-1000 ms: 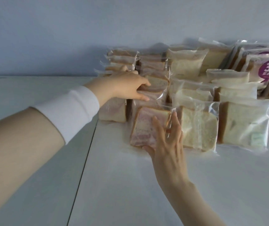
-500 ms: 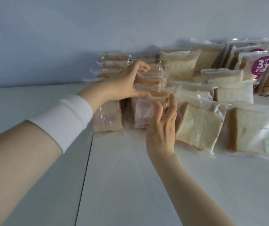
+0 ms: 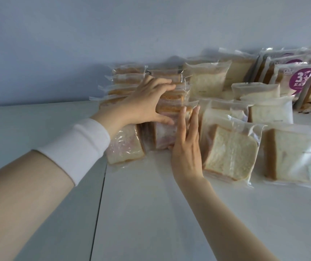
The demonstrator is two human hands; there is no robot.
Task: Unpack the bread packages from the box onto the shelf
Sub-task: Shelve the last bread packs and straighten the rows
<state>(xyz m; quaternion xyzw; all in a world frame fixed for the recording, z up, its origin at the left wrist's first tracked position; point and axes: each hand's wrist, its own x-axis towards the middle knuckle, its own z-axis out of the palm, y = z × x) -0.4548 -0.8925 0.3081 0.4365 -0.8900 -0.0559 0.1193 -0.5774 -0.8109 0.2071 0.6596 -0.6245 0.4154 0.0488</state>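
The left hand [image 3: 147,102], with a white sleeve cuff [image 3: 79,147] at the wrist, lies with spread fingers on the stack of clear plastic packages of brown-crusted bread [image 3: 171,95] at the far left of the white shelf [image 3: 150,213]. It grips nothing; I think it only steadies the pile. The right hand [image 3: 186,146] is flat and open, its fingers pressed against the pinkish sliced bread in a clear bag [image 3: 162,136], which stands upright between the two hands. It seems the person pushes this package into the row so it stays standing. To the right, the white bread slices in clear bags [image 3: 231,153] lie flat or leaning, and purple-labelled bread bags [image 3: 297,80] stand far right. The box is not in view.
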